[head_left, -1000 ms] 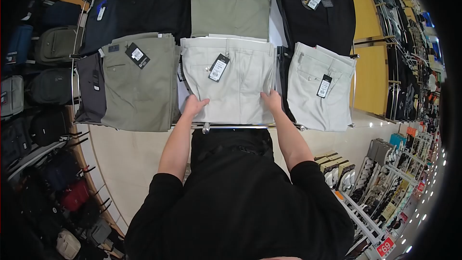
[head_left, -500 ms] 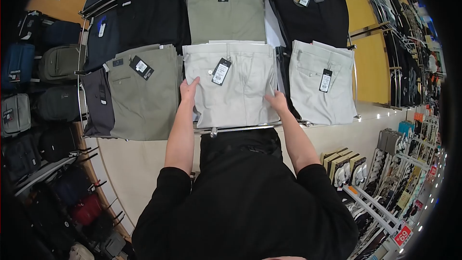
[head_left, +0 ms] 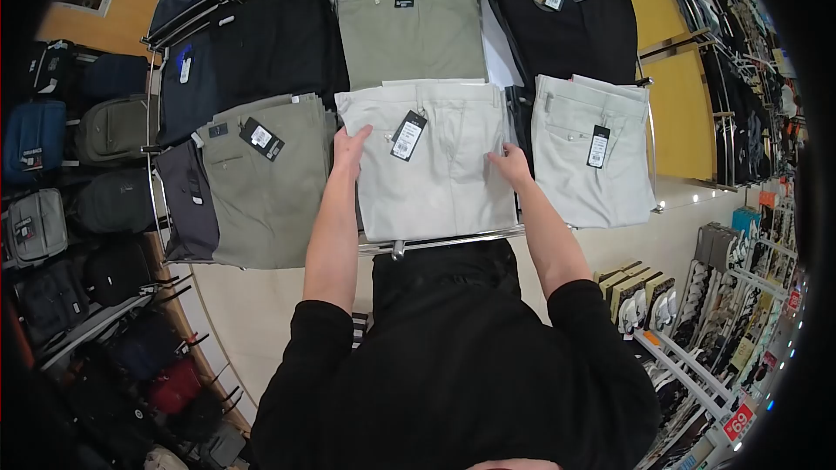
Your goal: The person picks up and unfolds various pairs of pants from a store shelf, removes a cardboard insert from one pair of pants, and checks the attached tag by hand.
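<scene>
Light grey folded trousers (head_left: 435,191) hang over the front rail of a display rack, with a black and white tag (head_left: 408,136) near the waistband. My left hand (head_left: 350,146) grips their left edge below the waistband, its fingers partly hidden at the side. On the opposite edge, my right hand (head_left: 509,164) pinches the fabric a little lower down. Olive trousers (head_left: 266,187) hang just left of my left hand. Right of my right hand are more pale grey trousers (head_left: 592,161) with their own tag.
Khaki trousers (head_left: 414,30) and black trousers (head_left: 566,26) hang on the rail behind. The chrome front rail (head_left: 453,242) runs close to my body. Backpacks (head_left: 35,224) line the left wall; packaged goods (head_left: 640,300) hang at the lower right.
My right hand has moved up along the trousers' right edge. The trousers' front looks smoother and their lower edge straighter. My left hand stays on the left edge; the view has shifted slightly.
</scene>
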### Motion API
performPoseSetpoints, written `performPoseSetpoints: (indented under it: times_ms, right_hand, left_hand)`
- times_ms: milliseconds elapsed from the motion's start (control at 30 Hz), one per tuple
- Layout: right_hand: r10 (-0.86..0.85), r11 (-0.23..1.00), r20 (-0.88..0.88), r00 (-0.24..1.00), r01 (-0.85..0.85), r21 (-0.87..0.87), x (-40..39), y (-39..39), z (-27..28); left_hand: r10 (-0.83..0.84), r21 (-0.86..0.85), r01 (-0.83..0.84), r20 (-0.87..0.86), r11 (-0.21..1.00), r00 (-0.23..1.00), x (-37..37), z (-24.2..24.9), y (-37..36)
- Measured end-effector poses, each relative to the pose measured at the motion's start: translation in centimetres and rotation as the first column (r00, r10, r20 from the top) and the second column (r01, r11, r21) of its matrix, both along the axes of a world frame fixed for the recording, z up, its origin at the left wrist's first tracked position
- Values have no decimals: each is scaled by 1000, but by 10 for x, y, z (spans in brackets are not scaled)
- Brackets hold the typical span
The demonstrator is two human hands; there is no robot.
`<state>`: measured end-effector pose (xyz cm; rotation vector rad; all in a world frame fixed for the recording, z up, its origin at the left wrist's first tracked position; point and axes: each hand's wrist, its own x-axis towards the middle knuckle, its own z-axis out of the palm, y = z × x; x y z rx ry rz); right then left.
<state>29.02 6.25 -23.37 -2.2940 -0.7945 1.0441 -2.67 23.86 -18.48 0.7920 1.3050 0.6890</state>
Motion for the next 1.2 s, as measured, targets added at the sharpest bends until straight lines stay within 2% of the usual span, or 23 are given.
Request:
performPoseSetpoints:
  times_ms: [67, 133, 200, 300, 367, 500, 600, 667, 733, 800, 867, 900, 967, 1000, 1067, 1100, 1133, 1200]
  right_hand:
    - [-3, 1000, -4, 1000, 3, 5, 5, 14, 5]
    - [11, 1000, 18, 1000, -11, -3, 11, 28, 12]
    - [7, 1000, 26, 1000, -7, 0, 17, 46, 27]
    - [-1, 1000, -9, 1000, 1, 8, 30, 73, 20]
    - [-8, 996, 155, 988, -6, 89, 33, 88, 5]
    - [-59, 994, 195, 979, 40, 102, 33, 105, 6]
    - [-68, 992, 84, 994, 58, 113, 37, 109, 14]
    - [-44, 995, 58, 997, 39, 90, 38, 113, 18]
    - [-20, 997, 31, 999, 18, 70, 36, 115, 19]
    - [-47, 980, -372, 927, 115, 165, 34, 116, 19]
    - [-37, 984, -358, 933, 96, 150, 30, 110, 8]
    - [-35, 987, -345, 938, 86, 135, 29, 107, 5]
    - [-71, 986, -355, 932, 119, 116, 24, 104, 12]
    - [-114, 983, -366, 924, 160, 95, 22, 103, 18]
    - [-65, 983, -384, 921, 126, 137, 29, 101, 31]
    - [-19, 980, -403, 915, 98, 176, 32, 100, 44]
    - [-69, 968, -494, 867, 178, 178, 31, 99, 71]
    - [-94, 963, -563, 821, 219, 159, 35, 93, 95]
  left_hand:
    - [-48, 38, 48, 3, 998, 999, 3, 3, 5]
    - [56, -3, -56, 29, 998, 998, 7, 5, 9]
    - [57, 26, -57, 14, 998, 998, 7, 2, 17]
    - [51, 89, -53, 28, 995, 998, 6, -2, 24]
    - [-20, 134, 6, 101, 991, 995, 3, -1, 27]
    - [-66, 122, 57, 66, 991, 996, -3, -2, 33]
    - [-15, 53, 17, -36, 998, 999, 2, 2, 37]
    - [-59, 31, 64, -144, 997, 988, 3, 4, 41]
    - [-51, 10, 52, -99, 999, 994, 3, -5, 43]
    - [-39, -7, 39, -51, 999, 998, 3, -7, 42]
    - [-92, -164, 77, -81, 983, 992, 5, -3, 36]
    - [-83, -161, 70, -78, 984, 993, 4, -9, 33]
    - [-152, -90, 132, -286, 987, 946, -2, -28, 24]
    - [-147, -90, 126, -285, 988, 947, -1, -22, 23]
    - [-121, -74, 110, -178, 991, 976, -4, -9, 21]
    - [-115, -79, 103, -177, 992, 977, -4, 4, 20]
    - [-105, -105, 98, -68, 990, 992, -4, 22, 19]
    - [-73, -105, 89, 150, 990, 986, -8, 43, 13]
